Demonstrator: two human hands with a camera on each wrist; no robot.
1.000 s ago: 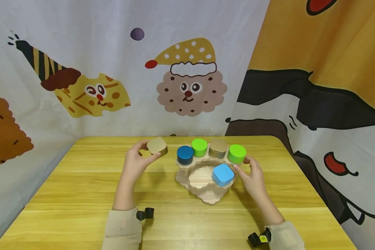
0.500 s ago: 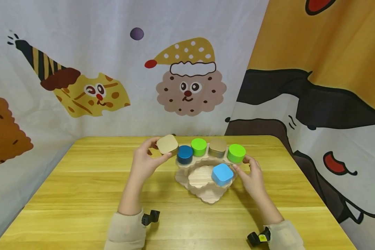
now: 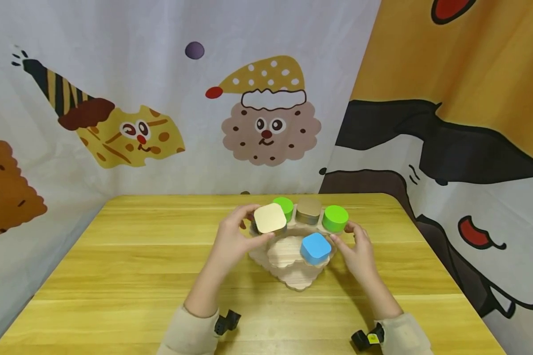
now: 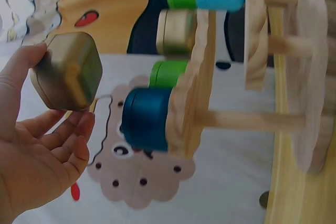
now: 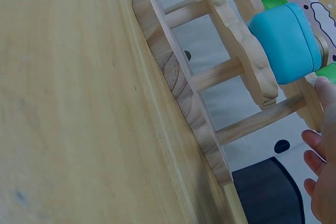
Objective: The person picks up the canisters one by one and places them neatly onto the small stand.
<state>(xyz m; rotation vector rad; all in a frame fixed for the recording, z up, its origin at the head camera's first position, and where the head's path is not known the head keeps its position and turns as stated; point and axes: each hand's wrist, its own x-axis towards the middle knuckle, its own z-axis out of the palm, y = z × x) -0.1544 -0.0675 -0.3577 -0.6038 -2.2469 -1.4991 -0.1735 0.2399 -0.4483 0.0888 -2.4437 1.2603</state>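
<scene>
A wooden tiered stand (image 3: 299, 280) holds small tins on its levels. My left hand (image 3: 235, 241) pinches a gold rounded-square tin (image 3: 270, 218) between thumb and fingers, above the left end of the top tier. Seen from the left wrist, this gold tin (image 4: 68, 70) is apart from the dark blue tin (image 4: 147, 119), which it mostly hides in the head view. My right hand (image 3: 357, 249) grips the right end of the top tier, thumb in front and fingers behind, beside a green round tin (image 3: 335, 218).
Along the top tier also stand another green tin (image 3: 284, 208) and a second gold tin (image 3: 308, 211). A light blue tin (image 3: 316, 248) sits on the lower tier's right part. All this rests on a wooden table (image 3: 129, 276), with a printed curtain (image 3: 155, 29) behind.
My left hand has carried the gold tin rightward from beside the stand to over the dark blue tin's spot. My right hand and the stand have stayed in place.
</scene>
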